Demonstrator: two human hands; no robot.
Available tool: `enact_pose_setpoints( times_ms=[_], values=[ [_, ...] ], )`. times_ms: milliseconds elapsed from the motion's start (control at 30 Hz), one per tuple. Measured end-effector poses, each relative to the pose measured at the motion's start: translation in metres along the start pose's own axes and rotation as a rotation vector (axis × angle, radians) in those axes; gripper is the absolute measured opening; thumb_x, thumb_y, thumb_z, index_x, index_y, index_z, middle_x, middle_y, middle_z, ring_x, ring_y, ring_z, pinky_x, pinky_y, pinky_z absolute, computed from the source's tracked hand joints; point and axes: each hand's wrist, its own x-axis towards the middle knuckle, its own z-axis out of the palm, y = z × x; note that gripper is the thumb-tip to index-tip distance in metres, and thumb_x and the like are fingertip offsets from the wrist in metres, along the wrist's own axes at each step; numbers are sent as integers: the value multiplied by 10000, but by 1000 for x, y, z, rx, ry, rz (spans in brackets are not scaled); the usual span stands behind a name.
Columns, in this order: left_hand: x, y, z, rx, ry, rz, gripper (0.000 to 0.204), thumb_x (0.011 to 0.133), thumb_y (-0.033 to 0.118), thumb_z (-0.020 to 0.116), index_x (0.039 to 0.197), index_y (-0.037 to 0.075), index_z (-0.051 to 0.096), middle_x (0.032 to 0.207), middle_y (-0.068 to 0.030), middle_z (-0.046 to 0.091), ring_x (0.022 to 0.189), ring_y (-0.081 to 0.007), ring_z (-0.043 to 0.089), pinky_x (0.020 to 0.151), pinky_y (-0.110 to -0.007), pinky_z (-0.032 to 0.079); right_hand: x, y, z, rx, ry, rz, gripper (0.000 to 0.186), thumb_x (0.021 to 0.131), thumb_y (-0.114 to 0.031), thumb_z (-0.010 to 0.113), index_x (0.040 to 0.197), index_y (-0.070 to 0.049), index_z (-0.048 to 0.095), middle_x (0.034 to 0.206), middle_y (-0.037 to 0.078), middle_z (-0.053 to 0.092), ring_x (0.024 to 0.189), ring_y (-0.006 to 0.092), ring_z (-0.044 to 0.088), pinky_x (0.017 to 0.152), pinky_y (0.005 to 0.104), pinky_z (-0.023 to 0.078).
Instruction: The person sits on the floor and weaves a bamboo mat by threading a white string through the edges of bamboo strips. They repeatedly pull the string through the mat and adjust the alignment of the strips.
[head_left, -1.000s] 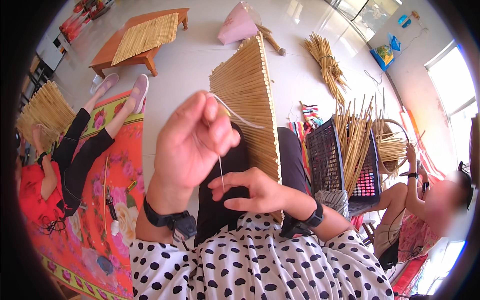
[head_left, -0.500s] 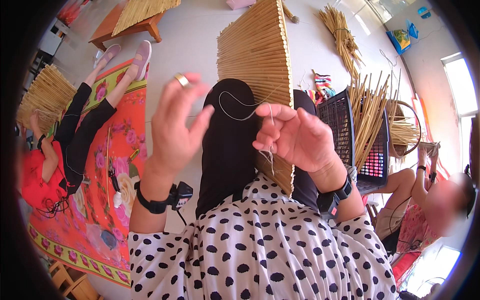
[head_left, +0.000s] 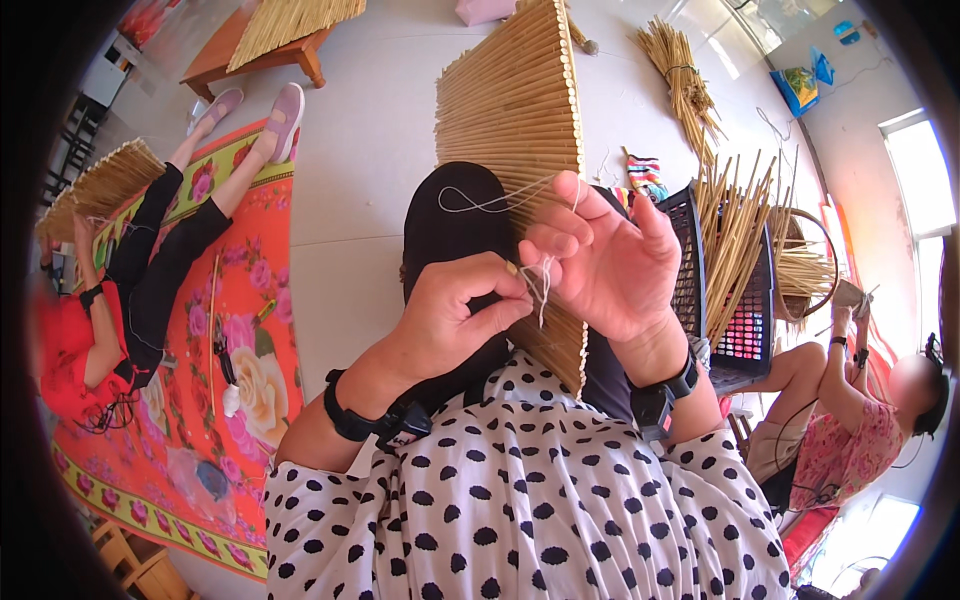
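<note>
A mat of straw-coloured stalks (head_left: 510, 100) stretches away from my lap, its cut stalk ends forming the right edge. White thread (head_left: 543, 278) hangs from my right hand (head_left: 615, 255), passing over the raised index finger while the other fingers curl around it. From there a loose loop trails left above my dark-trousered knee (head_left: 455, 240). My left hand (head_left: 468, 308) is closed in a pinch at the thread's lower strands, just beside the right hand's curled fingers. Both hands are above the near part of the mat.
At right stands a dark plastic crate (head_left: 745, 330) of loose stalks, with a basket (head_left: 800, 265) behind. A stalk bundle (head_left: 685, 75) lies on the floor. People sit on both sides, the left one on a red floral mat (head_left: 270, 350). A low wooden table (head_left: 255, 60) stands far left.
My left hand has come down and right, from open in the air to a pinch at the thread. The right hand has risen slightly, and the thread's loop has narrowed.
</note>
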Motion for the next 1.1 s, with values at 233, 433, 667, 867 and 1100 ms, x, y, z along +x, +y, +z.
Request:
enact_pose_setpoints(
  times_ms=[233,433,667,867,1100],
  values=[
    [-13,12,-40,164,104,-116,71,863,30,722,847,-24,680,735,-66,652,649,-118,591,602,-254,465,-15,-20,14,-1299,564,53,305,948,-119,650,1206,43,621,1040,68,664,931,131,637,850,279,525],
    [-13,38,-49,237,104,-133,72,859,31,728,847,-24,683,733,-65,655,619,-108,578,579,-258,460,-9,-1,39,-1875,376,-257,357,787,-73,768,1128,-32,670,1054,101,636,880,189,634,708,294,531],
    [-8,50,-53,231,99,-66,56,839,2,723,835,-26,674,719,-62,642,646,-124,583,611,-268,455,0,3,30,-1954,191,-397,141,728,16,784,845,-24,718,1025,93,673,930,252,657,818,341,536],
    [-7,54,-66,276,97,-87,63,828,-11,725,813,-21,664,729,-62,624,633,-131,573,607,-272,449,-6,-10,37,-1961,278,-352,276,753,-15,775,1020,-25,704,1169,133,648,1068,284,645,859,345,547],
    [2,58,-50,247,14,-99,65,823,-14,720,810,-29,658,720,-66,619,634,-131,579,592,-269,444,0,2,36,-1845,159,-351,173,763,7,770,928,-31,733,1139,99,672,1029,246,649,848,337,538]
  ],
)
